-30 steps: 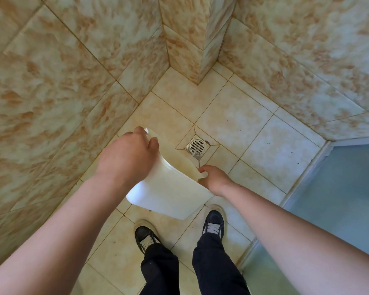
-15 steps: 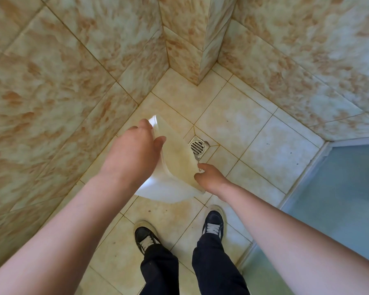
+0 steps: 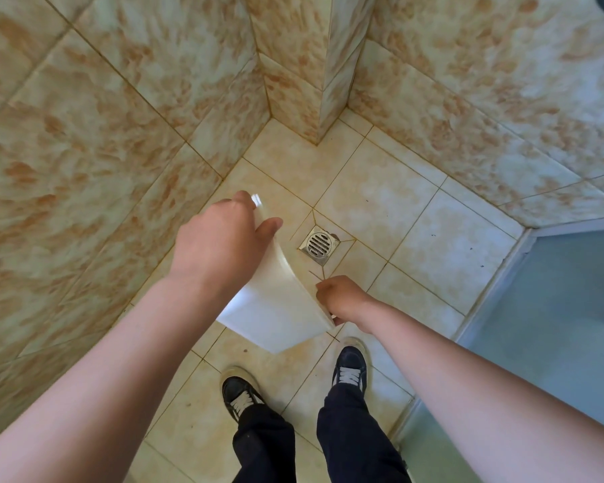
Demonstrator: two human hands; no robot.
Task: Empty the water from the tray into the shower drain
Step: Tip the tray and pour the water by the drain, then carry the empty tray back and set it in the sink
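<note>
I hold a white plastic tray [image 3: 276, 308] on edge, steeply tilted, its underside facing me. My left hand [image 3: 220, 244] grips its upper far end. My right hand [image 3: 342, 296] grips its lower right edge, close to the floor. The round metal shower drain [image 3: 318, 245] sits in the tiled floor just right of the tray's upper edge, fully uncovered. The tray's inside faces away, so any water in it is hidden; no stream is visible.
Marbled tile walls close in on the left and behind, with a tiled pillar [image 3: 325, 81] at the corner. A frosted shower door and its frame [image 3: 496, 291] stand at the right. My two dark shoes [image 3: 241, 395] [image 3: 350, 369] stand on the floor tiles below the tray.
The tray has swung steeper and leftward off the drain, which now shows fully. Its lower end now hangs lower in view, and my right hand has dropped with it.
</note>
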